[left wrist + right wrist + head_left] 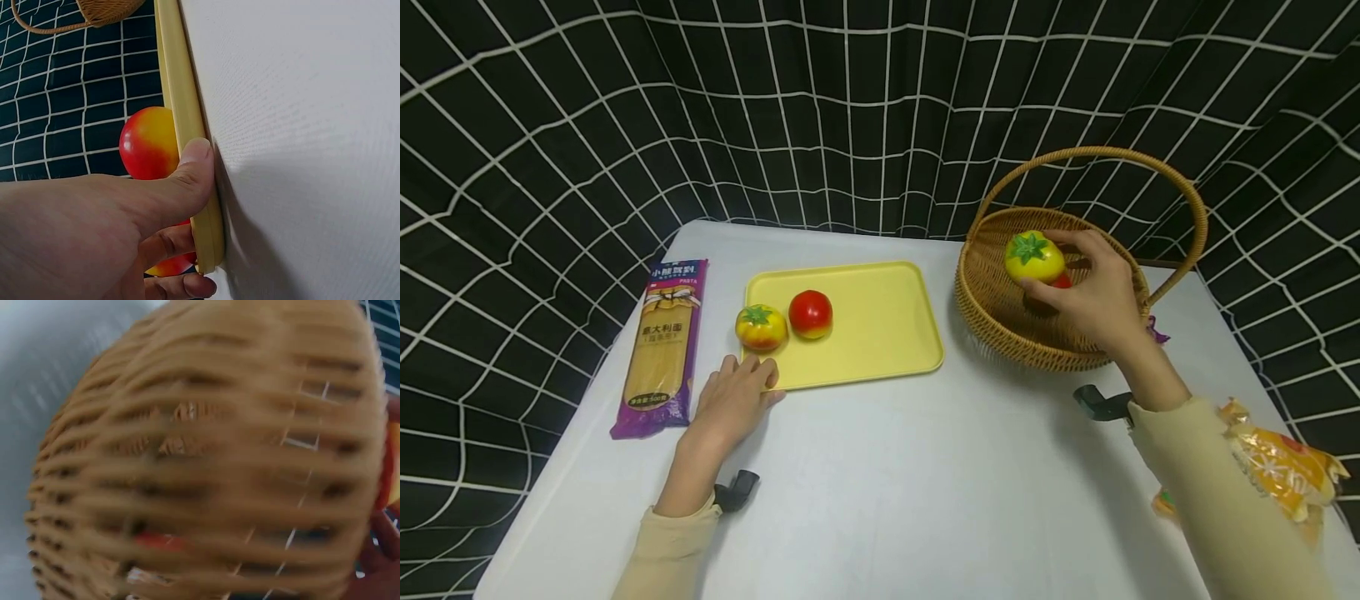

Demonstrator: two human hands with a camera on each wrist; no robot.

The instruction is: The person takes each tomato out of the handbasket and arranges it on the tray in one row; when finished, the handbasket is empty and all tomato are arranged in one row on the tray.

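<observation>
In the head view my right hand (1093,292) grips a yellow toy tomato (1032,257) with a green leafy top, over the mouth of the wicker basket (1000,337). Something red (1062,281) shows beneath it inside the basket. The basket's weave fills the blurred right wrist view. My left hand (737,392) holds the near left corner of the yellow tray (880,325), thumb against the outer rim in the left wrist view. On that tray sit a yellow-and-red tomato (762,327), leafy top up, and a mostly red round fruit (810,314) beside it.
A purple pasta packet (661,346) lies left of the tray. At the right, an orange-and-yellow plastic packet (1285,467) is partly behind my right sleeve. The basket's tall handle (1097,152) arches above it. Black grid cloth surrounds the white table (880,483).
</observation>
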